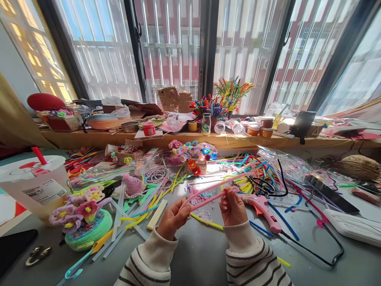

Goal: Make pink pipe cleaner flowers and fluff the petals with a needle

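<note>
My left hand (173, 218) is closed in a pinch on the near ends of two pink pipe cleaners (208, 190), which run up and to the right. My right hand (232, 207) is closed around the same pink pipe cleaners a little further along. Both hands hover just above the grey table (202, 250). A pink glue gun (262, 206) lies right beside my right hand, and black scissors (259, 185) lie just beyond it. A yellow pipe cleaner (206, 221) lies on the table between my wrists.
Loose coloured pipe cleaners (253, 165) cover the table's middle. A pipe-cleaner flower basket (83, 222) and a lidded drink cup (35, 184) stand at left. A phone (330, 193), a twine ball (358, 167) and a black cable (321, 238) lie at right. The window ledge holds jars (260, 127) and craft flowers (222, 101).
</note>
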Available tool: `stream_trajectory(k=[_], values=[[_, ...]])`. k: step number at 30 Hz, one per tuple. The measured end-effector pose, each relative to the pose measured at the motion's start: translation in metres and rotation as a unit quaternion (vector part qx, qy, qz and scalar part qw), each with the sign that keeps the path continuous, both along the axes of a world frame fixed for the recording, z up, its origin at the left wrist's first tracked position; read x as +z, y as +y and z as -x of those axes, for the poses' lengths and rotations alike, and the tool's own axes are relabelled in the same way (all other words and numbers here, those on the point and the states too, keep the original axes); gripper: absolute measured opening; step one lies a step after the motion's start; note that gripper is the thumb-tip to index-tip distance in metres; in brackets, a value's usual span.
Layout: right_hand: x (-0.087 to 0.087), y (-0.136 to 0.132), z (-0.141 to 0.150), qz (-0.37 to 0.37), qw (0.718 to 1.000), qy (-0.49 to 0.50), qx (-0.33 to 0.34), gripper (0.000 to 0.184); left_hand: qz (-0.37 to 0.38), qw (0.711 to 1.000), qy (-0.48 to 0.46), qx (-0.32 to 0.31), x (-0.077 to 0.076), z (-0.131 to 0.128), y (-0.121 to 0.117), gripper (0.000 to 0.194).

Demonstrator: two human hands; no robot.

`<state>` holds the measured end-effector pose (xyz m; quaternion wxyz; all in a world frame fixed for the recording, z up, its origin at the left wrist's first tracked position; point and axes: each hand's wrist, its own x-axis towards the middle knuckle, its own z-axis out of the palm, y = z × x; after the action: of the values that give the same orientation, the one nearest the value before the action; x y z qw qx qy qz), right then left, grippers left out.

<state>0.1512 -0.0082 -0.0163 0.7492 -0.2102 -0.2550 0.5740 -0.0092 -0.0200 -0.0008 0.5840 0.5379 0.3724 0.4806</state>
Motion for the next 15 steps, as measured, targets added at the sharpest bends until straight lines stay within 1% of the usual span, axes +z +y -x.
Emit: stream_trajectory(k=[5,8,11,15], values=[[-0.0002,0.0008,0.0002,0.012,1.0,0.016,-0.008,0.018,-0.004,1.0,-0.007,-0.007,0.0022,-0.0008,-0.0015,0.031],[-0.0003,0.0008,-0.0004,0.008,1.0,0.015,0.014,0.018,0.004,1.0,-0.01,-0.009,0.0021,-0.0006,-0.0016,0.032],[0.0032,-0.0014,-0.0004,0.009,0.999,0.025,0.034,0.022,0.013,1.0,-0.011,-0.015,0.0004,0.0,-0.0009,0.032],[0.0061,-0.0031,-0.0022,0.025,0.998,0.053,0.02,0.025,0.006,1.0,-0.016,-0.022,-0.0015,0.0018,0.0009,0.031]])
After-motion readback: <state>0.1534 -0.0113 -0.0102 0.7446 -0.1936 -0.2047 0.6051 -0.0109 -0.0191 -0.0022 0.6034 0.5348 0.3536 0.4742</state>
